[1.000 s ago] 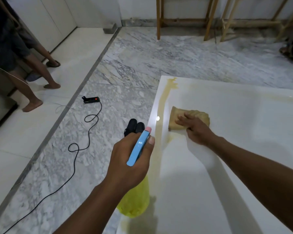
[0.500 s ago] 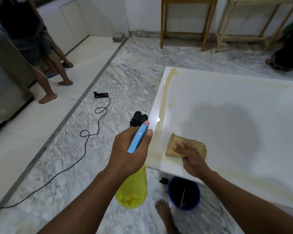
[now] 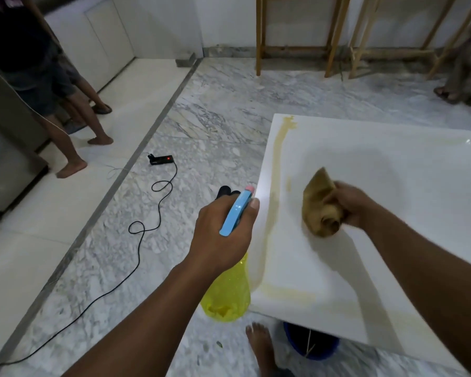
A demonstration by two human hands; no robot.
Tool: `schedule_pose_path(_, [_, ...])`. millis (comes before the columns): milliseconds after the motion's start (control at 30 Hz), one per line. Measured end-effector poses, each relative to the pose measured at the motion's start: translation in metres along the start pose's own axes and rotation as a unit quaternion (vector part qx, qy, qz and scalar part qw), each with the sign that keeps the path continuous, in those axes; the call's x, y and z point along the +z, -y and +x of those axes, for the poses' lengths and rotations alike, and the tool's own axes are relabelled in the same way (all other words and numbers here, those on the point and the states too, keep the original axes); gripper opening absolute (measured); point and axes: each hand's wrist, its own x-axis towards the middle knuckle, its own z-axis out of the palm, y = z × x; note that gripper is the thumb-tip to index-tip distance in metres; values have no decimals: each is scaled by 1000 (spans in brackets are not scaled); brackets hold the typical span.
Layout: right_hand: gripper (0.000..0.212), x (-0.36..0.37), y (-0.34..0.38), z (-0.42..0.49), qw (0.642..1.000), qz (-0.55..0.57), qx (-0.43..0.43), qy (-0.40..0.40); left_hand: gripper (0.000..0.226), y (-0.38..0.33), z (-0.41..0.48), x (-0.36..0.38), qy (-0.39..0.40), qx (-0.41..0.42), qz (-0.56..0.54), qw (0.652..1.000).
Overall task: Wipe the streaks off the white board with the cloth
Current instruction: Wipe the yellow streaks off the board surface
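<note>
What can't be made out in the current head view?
All in the head view:
- spray bottle: neck and trigger are covered by the left hand.
- blue bucket: mostly hidden under the white board; contents unclear.
- cloth: bunched in the right hand and blurred; contact with the board unclear.
- Board's right side: cut off by the frame edge.
- black object: partly behind the left hand, unidentifiable.

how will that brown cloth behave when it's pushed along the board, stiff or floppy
Probably floppy: the cloth is bunched into folds in the right hand, one corner poking up. Likely light, since one hand gathers it whole. It should slide easily, as the white board looks glossy, though it may drag where the yellowish streak lies.
</note>
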Motion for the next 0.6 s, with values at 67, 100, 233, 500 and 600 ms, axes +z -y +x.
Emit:
schedule_pose_path(67, [42, 10, 38, 35, 983, -157, -84, -37, 48, 10, 33, 4, 9, -9, 6, 1000])
schedule_pose_path(100, [40, 15, 54, 49, 961, -243, -124, -41, 47, 12, 45, 5, 11, -11, 4, 1000])
schedule_pose_path(233, [53, 36, 66, 114, 844, -509, -165, -26, 48, 26, 90, 6, 15, -25, 7, 1000])
schedule_pose_path(500, [52, 59, -26, 101, 843, -509, -175, 8, 15, 42, 107, -9, 37, -32, 31, 998])
schedule_pose_path(600, [55, 63, -49, 58, 838, -509, -197, 12, 35, 38, 93, -17, 38, -23, 35, 998])
